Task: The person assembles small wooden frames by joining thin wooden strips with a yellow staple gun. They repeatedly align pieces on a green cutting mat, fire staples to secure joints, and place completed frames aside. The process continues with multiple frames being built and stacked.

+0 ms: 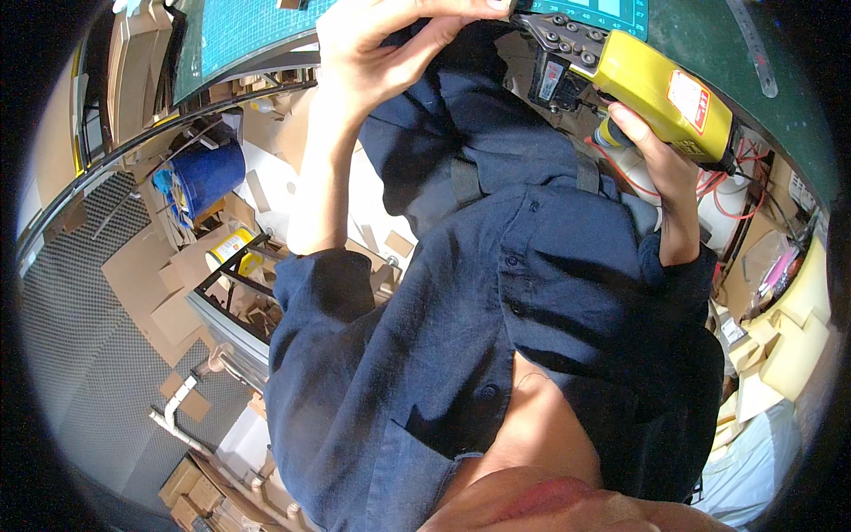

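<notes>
My right hand (654,149) grips a yellow power hand tool (665,93) from below. Only its thumb side shows; the body hides the other fingers. At the tool's front is a dark metal head (563,43) with several bolts, pointing left. Its exact kind is not clear. My left hand (372,58) reaches up from the left, with thumb and forefinger pinched close to the tip of that head. Whatever is between those fingertips is too small and too near the upper edge to make out.
A teal cutting mat (257,35) lies on the dark green worktop (709,35), with a clear ruler (758,58) at right. Below left are a blue bin (208,177), cardboard pieces (146,284) and a yellow-labelled tin (232,251). Red tubing (749,208) hangs at right.
</notes>
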The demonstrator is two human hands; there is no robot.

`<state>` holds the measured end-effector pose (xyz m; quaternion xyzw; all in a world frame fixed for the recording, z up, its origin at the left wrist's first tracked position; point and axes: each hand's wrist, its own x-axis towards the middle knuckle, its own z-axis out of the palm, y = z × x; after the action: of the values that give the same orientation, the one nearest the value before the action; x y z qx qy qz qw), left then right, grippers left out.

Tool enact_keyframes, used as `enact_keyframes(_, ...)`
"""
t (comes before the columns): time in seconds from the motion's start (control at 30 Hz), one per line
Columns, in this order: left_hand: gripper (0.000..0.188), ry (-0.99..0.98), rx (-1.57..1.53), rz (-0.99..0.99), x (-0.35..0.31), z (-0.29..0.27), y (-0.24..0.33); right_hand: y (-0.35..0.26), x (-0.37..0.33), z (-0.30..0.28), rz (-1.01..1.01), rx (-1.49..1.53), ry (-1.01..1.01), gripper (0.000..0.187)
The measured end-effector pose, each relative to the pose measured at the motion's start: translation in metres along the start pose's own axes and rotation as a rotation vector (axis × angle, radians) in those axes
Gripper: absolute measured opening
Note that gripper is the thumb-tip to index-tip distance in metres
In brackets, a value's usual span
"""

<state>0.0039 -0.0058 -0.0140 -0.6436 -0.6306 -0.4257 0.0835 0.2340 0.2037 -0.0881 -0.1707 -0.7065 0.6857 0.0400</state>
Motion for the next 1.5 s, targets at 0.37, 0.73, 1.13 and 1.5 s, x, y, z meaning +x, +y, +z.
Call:
enact_keyframes(0.37,0.024,-0.01,0.003,-0.042,0.0,-0.001,0.005,-0.003,0.002,-0.006,-0.025,-0.297,-0.05,0.03)
enact_keyframes(0.73,0.023,-0.004,-0.035,-0.014,0.001,0.0,0.001,0.022,0.003,-0.018,-0.292,-0.333,-0.207,0.032)
enact_keyframes(1.13,0.037,0.081,-0.077,-0.085,-0.022,0.009,-0.005,0.018,0.004,-0.011,-0.109,-0.15,-0.153,0.033)
enact_keyframes(1.5,0.038,0.07,-0.116,-0.068,-0.027,0.009,-0.013,0.018,0.003,-0.013,-0.147,-0.107,-0.16,0.033)
